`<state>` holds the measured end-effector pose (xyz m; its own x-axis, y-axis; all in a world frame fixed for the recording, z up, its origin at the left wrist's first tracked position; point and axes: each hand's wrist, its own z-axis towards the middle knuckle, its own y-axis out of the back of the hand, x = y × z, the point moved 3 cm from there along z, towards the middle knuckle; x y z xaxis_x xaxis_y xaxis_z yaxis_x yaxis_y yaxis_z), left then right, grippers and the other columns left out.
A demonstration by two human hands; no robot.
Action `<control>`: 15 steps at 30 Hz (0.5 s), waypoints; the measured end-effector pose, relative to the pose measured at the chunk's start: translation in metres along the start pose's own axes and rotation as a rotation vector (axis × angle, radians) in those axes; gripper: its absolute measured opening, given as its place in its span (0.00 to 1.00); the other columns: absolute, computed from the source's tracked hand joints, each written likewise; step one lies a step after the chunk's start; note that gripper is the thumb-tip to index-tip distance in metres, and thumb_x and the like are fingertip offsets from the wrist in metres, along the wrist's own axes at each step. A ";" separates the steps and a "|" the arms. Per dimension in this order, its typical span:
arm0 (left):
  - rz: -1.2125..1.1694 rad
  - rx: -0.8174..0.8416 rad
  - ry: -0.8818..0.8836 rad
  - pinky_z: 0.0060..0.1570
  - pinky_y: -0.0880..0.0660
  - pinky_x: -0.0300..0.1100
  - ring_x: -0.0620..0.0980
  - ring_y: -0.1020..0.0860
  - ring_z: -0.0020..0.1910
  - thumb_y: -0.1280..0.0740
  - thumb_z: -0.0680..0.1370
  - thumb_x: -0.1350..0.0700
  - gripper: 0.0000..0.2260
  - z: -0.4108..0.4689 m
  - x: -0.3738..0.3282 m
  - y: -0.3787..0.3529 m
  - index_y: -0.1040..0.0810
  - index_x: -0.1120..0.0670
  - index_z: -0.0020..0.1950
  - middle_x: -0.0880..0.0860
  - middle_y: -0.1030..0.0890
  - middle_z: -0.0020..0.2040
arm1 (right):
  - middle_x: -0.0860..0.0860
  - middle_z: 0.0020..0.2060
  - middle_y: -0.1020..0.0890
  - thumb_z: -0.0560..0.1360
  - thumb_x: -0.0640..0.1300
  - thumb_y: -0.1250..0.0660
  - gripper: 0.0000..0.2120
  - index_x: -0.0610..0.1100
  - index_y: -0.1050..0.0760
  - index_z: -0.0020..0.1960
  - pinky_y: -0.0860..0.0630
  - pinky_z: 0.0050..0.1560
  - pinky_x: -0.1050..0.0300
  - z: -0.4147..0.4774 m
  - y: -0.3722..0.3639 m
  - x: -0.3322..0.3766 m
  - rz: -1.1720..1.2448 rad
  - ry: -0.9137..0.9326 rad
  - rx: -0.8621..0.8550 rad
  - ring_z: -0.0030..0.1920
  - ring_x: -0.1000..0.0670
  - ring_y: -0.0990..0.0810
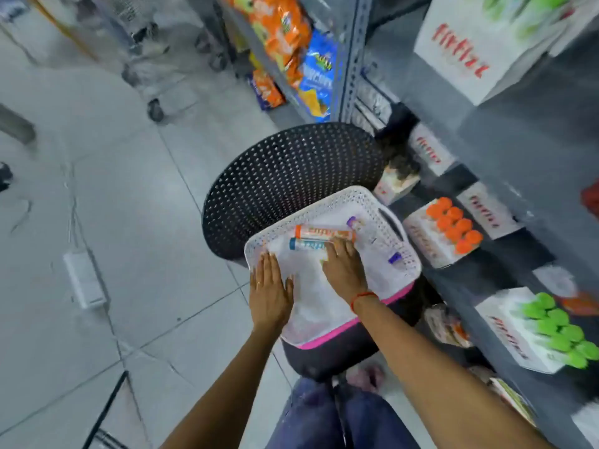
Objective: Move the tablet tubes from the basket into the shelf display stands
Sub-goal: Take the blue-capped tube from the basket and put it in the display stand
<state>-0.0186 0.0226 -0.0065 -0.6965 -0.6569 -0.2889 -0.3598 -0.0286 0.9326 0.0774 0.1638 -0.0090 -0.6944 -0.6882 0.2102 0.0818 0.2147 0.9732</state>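
A white perforated basket [359, 197] rests on a black chair seat. Inside lie an orange-capped tablet tube [324, 232], a blue-capped tube [308, 245] just below it, and a purple-capped tube [358, 225] toward the right wall. My right hand [343, 267] reaches into the basket with its fingers laid over the right ends of the orange and blue tubes. My left hand [269, 293] lies flat with fingers apart on the basket's left rim. White display stands hold orange-capped tubes [453, 228] and green-capped tubes [557, 332] on the shelf at right.
A black perforated chair back [285, 176] stands behind the basket. Grey shelving [505, 150] with more white stands runs along the right. Snack bags [291, 37] hang farther down the aisle. A wheeled cart [142, 43] stands on the tiled floor at the upper left.
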 end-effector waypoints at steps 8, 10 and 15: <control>0.195 0.018 -0.020 0.69 0.43 0.57 0.63 0.35 0.69 0.51 0.79 0.49 0.27 0.000 0.013 -0.024 0.37 0.66 0.70 0.66 0.33 0.70 | 0.40 0.56 0.20 0.68 0.37 0.31 0.17 0.41 0.23 0.56 0.20 0.43 0.50 0.054 -0.018 0.056 -0.202 0.228 0.115 0.53 0.40 0.21; 0.272 0.035 -0.014 0.71 0.52 0.54 0.61 0.41 0.72 0.54 0.80 0.49 0.27 -0.001 0.014 -0.026 0.42 0.65 0.73 0.64 0.39 0.73 | 0.39 0.61 0.24 0.73 0.36 0.37 0.14 0.40 0.26 0.59 0.22 0.49 0.47 0.055 -0.023 0.057 -0.284 0.266 0.169 0.58 0.39 0.24; 0.381 0.047 -0.029 0.70 0.63 0.52 0.58 0.49 0.75 0.54 0.82 0.47 0.27 -0.004 0.006 -0.021 0.49 0.61 0.76 0.60 0.46 0.76 | 0.41 0.52 0.21 0.74 0.33 0.36 0.12 0.39 0.27 0.57 0.24 0.52 0.47 0.038 -0.020 0.048 -0.323 0.410 0.216 0.55 0.40 0.25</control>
<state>-0.0129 0.0157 -0.0269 -0.8026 -0.5924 0.0699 -0.0992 0.2481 0.9636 0.0149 0.1530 -0.0217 -0.3214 -0.9463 -0.0344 -0.2672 0.0557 0.9620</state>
